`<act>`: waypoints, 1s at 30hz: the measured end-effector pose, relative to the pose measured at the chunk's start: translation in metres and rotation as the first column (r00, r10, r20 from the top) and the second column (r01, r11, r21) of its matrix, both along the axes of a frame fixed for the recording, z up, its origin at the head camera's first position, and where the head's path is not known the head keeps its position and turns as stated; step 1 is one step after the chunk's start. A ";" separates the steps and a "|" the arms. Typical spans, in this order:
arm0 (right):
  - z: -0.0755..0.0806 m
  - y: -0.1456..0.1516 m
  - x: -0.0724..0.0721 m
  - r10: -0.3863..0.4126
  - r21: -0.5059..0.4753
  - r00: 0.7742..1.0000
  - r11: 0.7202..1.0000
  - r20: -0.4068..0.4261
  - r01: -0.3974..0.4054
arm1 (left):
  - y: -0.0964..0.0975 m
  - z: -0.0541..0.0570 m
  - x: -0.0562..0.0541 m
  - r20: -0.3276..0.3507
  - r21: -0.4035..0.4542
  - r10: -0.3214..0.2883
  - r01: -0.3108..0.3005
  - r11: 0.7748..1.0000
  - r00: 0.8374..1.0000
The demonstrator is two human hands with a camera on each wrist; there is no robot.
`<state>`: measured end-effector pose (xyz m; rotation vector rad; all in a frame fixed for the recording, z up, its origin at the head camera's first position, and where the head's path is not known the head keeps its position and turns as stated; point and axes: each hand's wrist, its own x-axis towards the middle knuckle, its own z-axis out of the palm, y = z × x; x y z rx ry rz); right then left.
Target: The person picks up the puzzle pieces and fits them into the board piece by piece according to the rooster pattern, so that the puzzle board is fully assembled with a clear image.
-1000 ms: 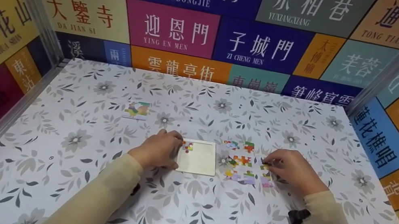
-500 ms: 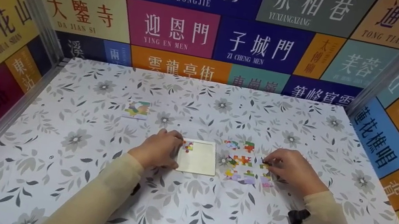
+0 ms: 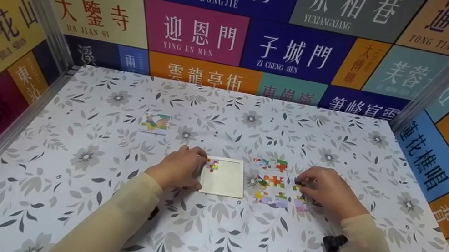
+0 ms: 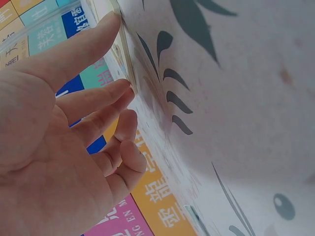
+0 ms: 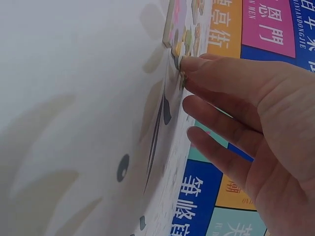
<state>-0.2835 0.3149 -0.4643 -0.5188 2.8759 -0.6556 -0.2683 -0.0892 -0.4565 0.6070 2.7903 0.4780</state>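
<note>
A cream square puzzle tray (image 3: 224, 179) lies on the table, with a small colourful puzzle piece (image 3: 213, 165) in its upper left corner. My left hand (image 3: 180, 167) touches the tray's left side, thumb at the near corner and fingertips toward the far one. In the left wrist view the thumb and first fingers meet the tray's edge (image 4: 126, 54), spread apart, while the others bend loosely. To the right of several loose puzzle pieces (image 3: 274, 181), my right hand (image 3: 330, 192) pinches a piece between thumb and index finger. That piece is mostly hidden by the fingertips (image 5: 189, 64).
A small square picture card (image 3: 155, 123) lies farther back on the left. The table is covered by a white floral cloth (image 3: 204, 242). Panels with printed lettering (image 3: 199, 34) rise behind and at both sides.
The head view has shifted very slightly. Both hands, the tray and the loose pieces stay in place.
</note>
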 end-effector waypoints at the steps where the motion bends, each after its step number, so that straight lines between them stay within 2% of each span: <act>1: 0.000 0.000 -0.001 0.010 -0.001 1.000 1.000 -0.012 -0.010 | 0.000 0.000 0.000 -0.001 -0.002 -0.001 0.001 1.000 1.000; 6: -0.001 -0.004 -0.003 0.046 -0.007 0.997 0.999 -0.064 -0.046 | 0.000 0.000 0.000 -0.003 0.009 -0.004 0.004 1.000 1.000; 13: 0.000 -0.014 -0.009 0.034 0.021 0.997 0.999 -0.073 -0.032 | 0.001 0.000 0.001 -0.006 0.023 0.001 -0.001 1.000 1.000; 18: 0.002 -0.023 -0.011 0.063 0.028 0.991 0.998 -0.118 -0.060 | 0.001 -0.001 0.002 -0.034 0.030 -0.008 0.009 1.000 0.999; 26: 0.005 -0.040 -0.015 0.038 0.033 0.994 0.999 -0.100 -0.035 | 0.001 -0.001 0.000 -0.040 0.013 -0.003 0.003 1.000 0.999; 30: 0.005 -0.048 -0.018 0.052 0.025 0.990 0.998 -0.130 -0.049 | 0.001 0.000 -0.001 -0.031 0.007 -0.002 0.003 1.000 1.000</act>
